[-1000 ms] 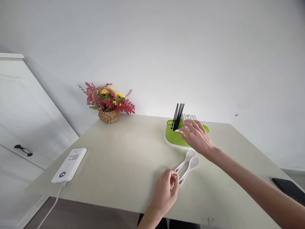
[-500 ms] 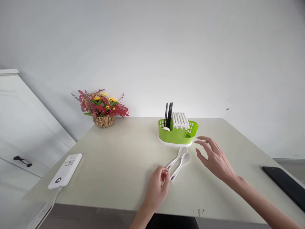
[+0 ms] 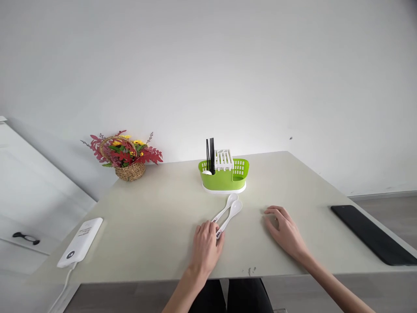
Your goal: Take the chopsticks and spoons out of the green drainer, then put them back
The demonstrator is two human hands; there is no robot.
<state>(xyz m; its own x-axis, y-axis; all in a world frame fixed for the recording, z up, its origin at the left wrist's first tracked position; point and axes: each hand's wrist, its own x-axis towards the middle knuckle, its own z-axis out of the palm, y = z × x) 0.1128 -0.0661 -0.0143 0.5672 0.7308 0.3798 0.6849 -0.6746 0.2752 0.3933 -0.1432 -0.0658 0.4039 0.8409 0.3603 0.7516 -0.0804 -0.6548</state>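
Observation:
Two white spoons (image 3: 236, 208) lie side by side on the table, bowls pointing away from me and handles towards me. My left hand (image 3: 206, 244) rests palm down on the tabletop at the ends of the handles. Its fingers are stretched out, and the fingertips lie against or just over the handle ends; I cannot tell exactly. To the right of the spoons, my right hand (image 3: 284, 230) rests on the table, thumb apart from its loosely bent fingers, holding nothing. Beyond the spoons stands a green cutlery holder (image 3: 223, 181) with a white slotted top, black chopsticks (image 3: 210, 155) and a white spoon.
A wicker basket (image 3: 130, 172) of artificial flowers stands at the back left. At the left edge lies a white power bank (image 3: 81, 243) with a cable. A black phone (image 3: 368, 232) lies on the right side. The wall (image 3: 208, 78) rises behind the table.
My right hand has come down from beside the holder onto the table, nearer to me. My left hand has turned palm down and its fingers have straightened. The view has shifted slightly to the right.

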